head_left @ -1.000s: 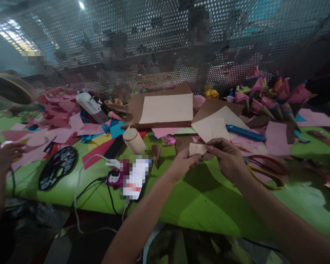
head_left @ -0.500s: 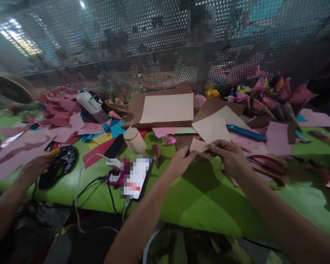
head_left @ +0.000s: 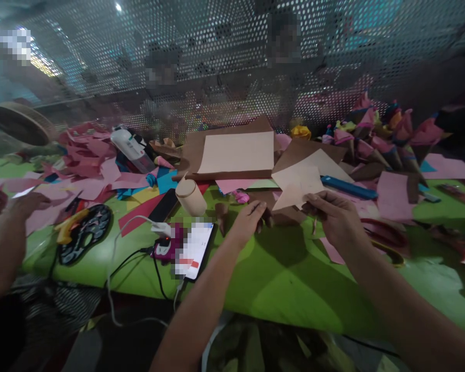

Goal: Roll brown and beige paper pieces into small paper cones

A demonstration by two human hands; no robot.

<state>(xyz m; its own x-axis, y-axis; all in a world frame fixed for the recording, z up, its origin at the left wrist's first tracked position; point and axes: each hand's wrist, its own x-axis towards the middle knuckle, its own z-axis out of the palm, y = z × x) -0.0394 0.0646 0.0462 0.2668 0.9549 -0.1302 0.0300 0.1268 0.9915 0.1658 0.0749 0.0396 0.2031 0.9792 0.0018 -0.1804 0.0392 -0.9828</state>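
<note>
One right hand (head_left: 334, 216), pinching a small cream paper (head_left: 290, 198). One left hand (head_left: 247, 222), near the paper, fingers curled. One green table (head_left: 267, 289), bearing cream roll (head_left: 192, 200), lit phone (head_left: 197, 250), pink sheets (head_left: 393, 194).

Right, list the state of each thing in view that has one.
Right hand, pinching cream paper
Left hand, curled; grip unclear
Phone, screen lit, cable attached
Power strip, red light on, charger plugged in
Yellow tool, resting partly on black pad
White bottle, tilted
Cream roll, wound up
Yellow paper, crumpled
Scissors, blades hidden; open or shut unclear
</note>
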